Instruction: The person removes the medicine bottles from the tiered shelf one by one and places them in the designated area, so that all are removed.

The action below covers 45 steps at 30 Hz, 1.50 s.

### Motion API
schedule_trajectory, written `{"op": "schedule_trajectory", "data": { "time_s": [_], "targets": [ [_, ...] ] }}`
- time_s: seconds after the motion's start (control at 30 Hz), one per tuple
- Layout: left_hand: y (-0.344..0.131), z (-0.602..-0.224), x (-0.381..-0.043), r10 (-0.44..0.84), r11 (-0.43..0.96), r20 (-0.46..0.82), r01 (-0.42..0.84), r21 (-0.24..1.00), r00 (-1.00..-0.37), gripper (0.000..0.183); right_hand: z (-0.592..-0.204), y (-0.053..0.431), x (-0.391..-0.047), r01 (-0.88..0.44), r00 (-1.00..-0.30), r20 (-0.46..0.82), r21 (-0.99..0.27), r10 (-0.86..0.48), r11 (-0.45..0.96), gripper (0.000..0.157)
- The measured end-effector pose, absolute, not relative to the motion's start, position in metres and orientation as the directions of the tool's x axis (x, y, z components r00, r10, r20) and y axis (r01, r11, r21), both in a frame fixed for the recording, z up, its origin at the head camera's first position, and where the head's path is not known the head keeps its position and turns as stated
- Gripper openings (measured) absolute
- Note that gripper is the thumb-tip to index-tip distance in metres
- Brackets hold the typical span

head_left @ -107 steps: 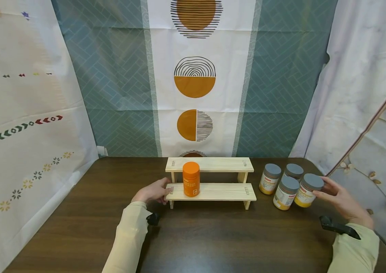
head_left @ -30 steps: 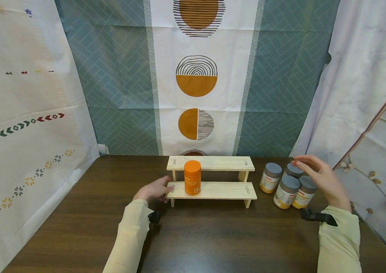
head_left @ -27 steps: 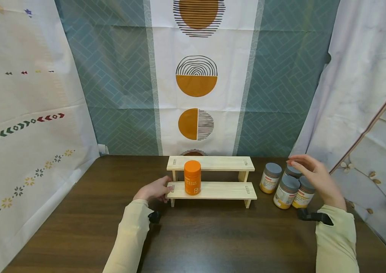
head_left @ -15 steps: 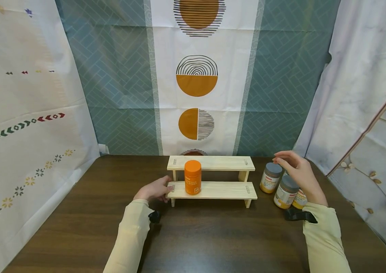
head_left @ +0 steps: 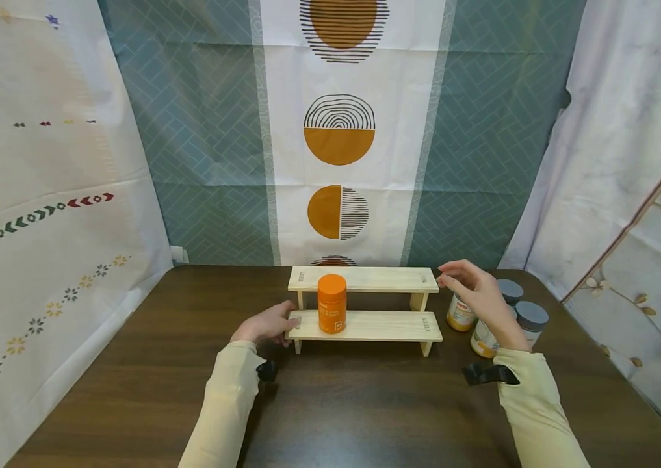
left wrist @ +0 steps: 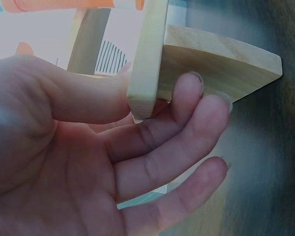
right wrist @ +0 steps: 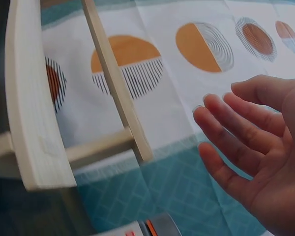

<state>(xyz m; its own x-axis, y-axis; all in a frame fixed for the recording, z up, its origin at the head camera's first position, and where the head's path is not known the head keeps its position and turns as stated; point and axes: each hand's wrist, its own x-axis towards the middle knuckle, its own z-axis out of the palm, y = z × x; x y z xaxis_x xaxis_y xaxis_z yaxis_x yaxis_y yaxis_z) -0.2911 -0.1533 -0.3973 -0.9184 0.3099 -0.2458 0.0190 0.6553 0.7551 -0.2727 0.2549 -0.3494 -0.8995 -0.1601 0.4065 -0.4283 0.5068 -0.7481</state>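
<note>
A two-tier wooden display shelf stands at the middle of the table, an orange lidded jar upright on its lower step. My left hand holds the left end of that step; in the left wrist view its thumb lies on one face of the board, fingers on the other. Close to the shelf's right end hovers my right hand, fingers loosely bent and holding nothing. It partly hides a group of grey-lidded jars with white and yellow labels. One jar peeks in at the right wrist view's bottom.
The dark brown table runs up to a patterned teal and white curtain. White cloths hang along the left side and right side. Black straps circle both wrists.
My right hand has left the front right grey-lidded jar and travelled left over the group to the shelf's right end. My left hand keeps its hold; the orange jar stays put.
</note>
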Motion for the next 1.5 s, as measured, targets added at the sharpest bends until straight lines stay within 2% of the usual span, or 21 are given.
{"op": "schedule_trajectory", "data": {
  "time_s": [0.1,0.3,0.43,0.87,1.0,1.33,1.5],
  "targets": [
    [-0.155,-0.398,-0.293,0.323,0.645,-0.250,0.019,0.764,-0.913,0.038,-0.350,0.247,-0.274,-0.436,-0.898,0.407,-0.760,-0.170,0.483,0.031],
    [-0.159,-0.397,-0.293,0.381,0.632,-0.235,0.066,0.772,-0.894,0.041,-0.356,0.229,-0.278,-0.440,-0.896,0.383,-0.838,-0.226,0.323,0.034],
    [-0.155,-0.395,-0.291,0.339,0.643,-0.252,0.028,0.765,-0.906,0.038,-0.362,0.215,-0.278,-0.420,-0.898,0.351,-0.863,-0.265,0.281,0.035],
    [-0.155,-0.400,-0.293,0.308,0.663,-0.251,0.018,0.749,-0.918,0.036,-0.372,0.170,-0.276,-0.405,-0.874,0.272,-0.865,-0.402,0.297,0.042],
    [-0.154,-0.400,-0.294,0.312,0.665,-0.258,0.016,0.746,-0.914,0.036,-0.373,0.157,-0.275,-0.381,-0.879,0.238,-0.871,-0.413,0.309,0.042],
    [-0.152,-0.396,-0.292,0.313,0.667,-0.251,0.024,0.744,-0.916,0.035,-0.385,0.124,-0.273,-0.386,-0.884,0.244,-0.862,-0.398,0.328,0.041],
    [-0.153,-0.396,-0.292,0.316,0.667,-0.245,0.031,0.744,-0.917,0.036,-0.395,0.111,-0.271,-0.372,-0.889,0.228,-0.865,-0.398,0.336,0.049]
  ]
}}
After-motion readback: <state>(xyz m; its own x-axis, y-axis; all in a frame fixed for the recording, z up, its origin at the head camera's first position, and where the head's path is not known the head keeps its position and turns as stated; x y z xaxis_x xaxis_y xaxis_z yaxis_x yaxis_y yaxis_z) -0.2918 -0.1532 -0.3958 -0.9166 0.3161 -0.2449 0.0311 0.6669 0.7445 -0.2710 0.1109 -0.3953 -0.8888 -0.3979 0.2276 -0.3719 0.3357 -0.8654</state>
